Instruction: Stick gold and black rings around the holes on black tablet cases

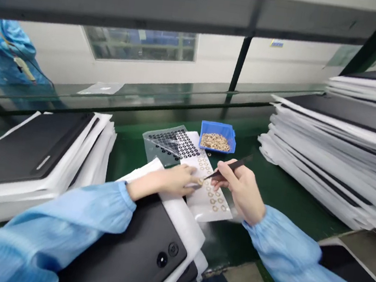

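Note:
My right hand [241, 188] grips black tweezers [229, 168], their tip pointing left and down. At that tip a small gold-coloured ring [200, 182] shows at the fingertips of my left hand [178, 180], which look closed on it. Beneath both hands lies a white sheet [204, 211] with rows of similar rings. My left forearm rests over a black panel [127, 249] with two round camera-like openings near its corner and white foam wrap [184, 220] along its edge. A sheet of black rings [187, 145], partly under clear film, lies beyond my left hand.
A blue bin [232, 140] of loose rings stands behind the sheet on the green bench [289, 188]. Stacks of foam-wrapped black panels rise at left [26, 146] and right [333, 152]. A shelf [158, 6] crosses overhead. A person in blue [11, 51] stands at far left.

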A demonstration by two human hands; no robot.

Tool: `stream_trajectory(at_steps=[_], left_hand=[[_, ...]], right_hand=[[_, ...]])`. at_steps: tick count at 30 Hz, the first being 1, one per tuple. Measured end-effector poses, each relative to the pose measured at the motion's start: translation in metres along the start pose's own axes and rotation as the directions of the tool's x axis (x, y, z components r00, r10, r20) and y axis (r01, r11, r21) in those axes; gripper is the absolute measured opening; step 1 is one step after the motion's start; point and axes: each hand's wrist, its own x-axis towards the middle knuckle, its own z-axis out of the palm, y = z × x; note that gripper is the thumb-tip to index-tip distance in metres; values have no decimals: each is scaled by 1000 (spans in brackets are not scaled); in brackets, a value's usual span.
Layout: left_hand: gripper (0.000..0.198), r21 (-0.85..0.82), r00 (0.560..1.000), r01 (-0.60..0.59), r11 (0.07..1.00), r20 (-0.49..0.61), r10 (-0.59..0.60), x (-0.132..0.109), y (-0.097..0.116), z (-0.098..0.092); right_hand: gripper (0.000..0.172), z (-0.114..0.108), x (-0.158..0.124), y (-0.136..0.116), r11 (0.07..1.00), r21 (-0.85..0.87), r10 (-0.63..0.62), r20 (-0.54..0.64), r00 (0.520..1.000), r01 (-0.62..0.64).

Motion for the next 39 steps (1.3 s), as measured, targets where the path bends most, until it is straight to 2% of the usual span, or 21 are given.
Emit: stream_trajectory(at_steps=[1,3,5,6,8,9,12,15,17,22,29,34,39], left_hand=[[35,-16,999,31,999,-18,-31,-8,1,-6],[37,-56,992,101,993,-69,-104,-33,8,-18],[35,-125,985,136,983,-92,-148,-67,22,-27],[34,-161,985,121,980,-104,-139,-86,31,-29],[31,-165,988,131,978,-59,-142,-121,51,-26],[32,-138,990,127,982,-46,-135,-136,60,-20],[49,-20,991,64,998,-120,-66,-165,78,6],[64,19,982,6,1000,-189,-2,-169,83,28],[66,12,983,21,1000,-182,-19,-163,83,32],[61,28,996,69,997,-57,-67,-151,85,20],[60,45,996,70,997,-52,-68,-151,89,17],[59,84,995,50,995,-92,-42,-151,87,18],[65,33,989,77,996,-127,-73,-155,85,24]], right_hand=[[33,5,-18,-9,996,78,36,94,995,-43],[33,14,-52,-20,972,147,138,281,950,-185],[33,24,-77,-21,936,189,219,346,912,-297],[33,28,-85,-18,923,205,245,340,908,-326],[32,36,-94,-8,911,239,265,288,920,-337],[32,40,-96,-2,911,249,265,260,928,-330],[33,46,-97,8,919,263,254,181,950,-295],[33,49,-98,9,938,229,239,125,963,-262],[32,49,-100,8,945,204,238,113,965,-257],[31,50,-102,6,945,210,236,87,968,-249],[32,49,-102,8,948,180,251,78,965,-262],[32,51,-103,1,952,145,264,48,963,-268],[29,50,-104,-5,959,97,263,32,964,-265]])
